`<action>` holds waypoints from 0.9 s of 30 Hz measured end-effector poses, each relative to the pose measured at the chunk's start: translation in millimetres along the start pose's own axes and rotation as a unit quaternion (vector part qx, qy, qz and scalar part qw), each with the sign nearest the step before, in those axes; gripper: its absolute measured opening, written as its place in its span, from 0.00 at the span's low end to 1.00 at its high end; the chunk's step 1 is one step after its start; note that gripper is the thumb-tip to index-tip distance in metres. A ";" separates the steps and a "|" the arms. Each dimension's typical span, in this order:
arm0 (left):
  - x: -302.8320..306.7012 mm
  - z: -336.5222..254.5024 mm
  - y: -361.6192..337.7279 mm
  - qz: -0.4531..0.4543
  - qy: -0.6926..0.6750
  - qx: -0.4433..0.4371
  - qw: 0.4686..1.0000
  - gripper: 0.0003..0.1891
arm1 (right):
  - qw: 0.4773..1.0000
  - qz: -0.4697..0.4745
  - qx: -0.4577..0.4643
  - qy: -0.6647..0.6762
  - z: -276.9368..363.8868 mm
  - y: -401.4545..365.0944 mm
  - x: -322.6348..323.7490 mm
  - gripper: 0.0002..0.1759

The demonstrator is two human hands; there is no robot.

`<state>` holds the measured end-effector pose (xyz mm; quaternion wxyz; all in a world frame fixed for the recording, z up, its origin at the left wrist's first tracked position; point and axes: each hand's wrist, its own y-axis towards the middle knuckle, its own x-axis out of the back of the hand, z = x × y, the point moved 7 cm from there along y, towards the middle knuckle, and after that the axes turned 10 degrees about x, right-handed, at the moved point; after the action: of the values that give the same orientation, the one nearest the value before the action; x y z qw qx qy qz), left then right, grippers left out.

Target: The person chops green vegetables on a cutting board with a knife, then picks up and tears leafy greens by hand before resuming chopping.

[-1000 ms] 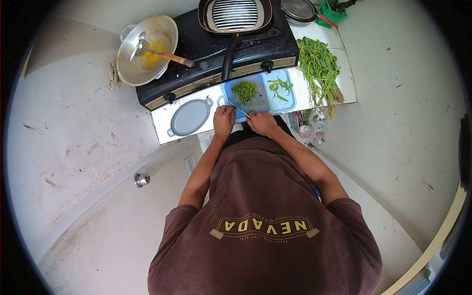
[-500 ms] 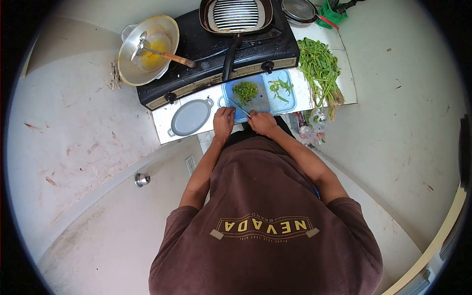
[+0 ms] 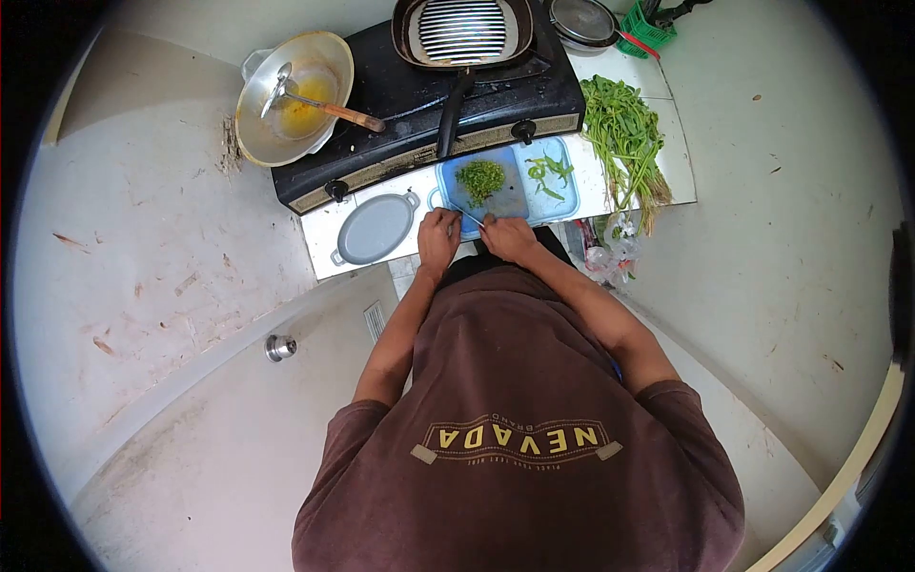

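My right hand (image 3: 508,238) is closed around a knife (image 3: 466,215), whose blade points up and left over the near part of a blue cutting board (image 3: 522,212). At the board's near left corner, my left hand (image 3: 439,237) has its fingers bent and pressed together beside the blade; whatever they hold is hidden. A heap of finely chopped greens (image 3: 479,180) lies on the board's darker left part. Several long green pieces (image 3: 550,175), perhaps chillies, rest on its lighter right part.
Behind the board stands a black gas stove (image 3: 400,143) with a grill pan (image 3: 463,38) and a large pot (image 3: 255,124) holding a ladle (image 3: 348,116). A grey oval plate (image 3: 375,229) lies left, leafy greens (image 3: 624,133) right. A strainer (image 3: 581,19) and green basket (image 3: 646,33) sit behind.
The whole view has shifted slightly to the right. Both hands stay in nearly the same place at the board's near edge, and the knife blade's angle differs a little.
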<state>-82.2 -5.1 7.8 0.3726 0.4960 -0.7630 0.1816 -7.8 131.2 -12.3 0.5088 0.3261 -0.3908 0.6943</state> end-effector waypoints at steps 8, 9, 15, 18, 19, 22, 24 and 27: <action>-2.1 3.8 -2.0 0.008 -0.003 0.004 1.000 0.06 | 1.000 -0.014 -0.014 0.003 -3.9 -11.0 5.2 0.22; -3.0 5.1 -1.8 0.010 0.002 0.006 1.000 0.05 | 1.000 -0.016 -0.005 0.004 -2.6 -10.6 4.3 0.22; -4.7 5.2 -2.6 0.016 0.001 0.010 1.000 0.04 | 1.000 -0.014 0.003 -0.009 0.9 -7.1 -5.3 0.22; -5.1 5.7 -2.3 0.017 0.003 0.027 0.999 0.04 | 1.000 -0.002 -0.004 -0.005 3.9 0.8 -4.2 0.22; -5.3 7.2 -2.8 0.018 0.003 0.038 0.999 0.04 | 1.000 -0.014 0.002 -0.008 3.2 0.1 -5.4 0.22; -3.8 6.9 -1.0 0.020 -0.030 0.057 0.998 0.04 | 1.000 -0.030 -0.004 0.003 -2.0 -9.5 -5.2 0.23; -1.8 6.8 0.0 0.035 -0.038 0.092 0.994 0.04 | 0.999 -0.028 -0.017 0.011 -3.9 -13.2 -4.4 0.23; -0.7 4.0 1.3 0.035 -0.032 0.081 0.996 0.04 | 0.999 -0.022 -0.027 0.011 -4.8 -12.5 -2.3 0.23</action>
<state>-84.7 -6.7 4.8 0.2999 0.5032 -0.7741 0.2401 4.6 136.6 -13.9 0.5366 0.3135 -0.3963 0.6758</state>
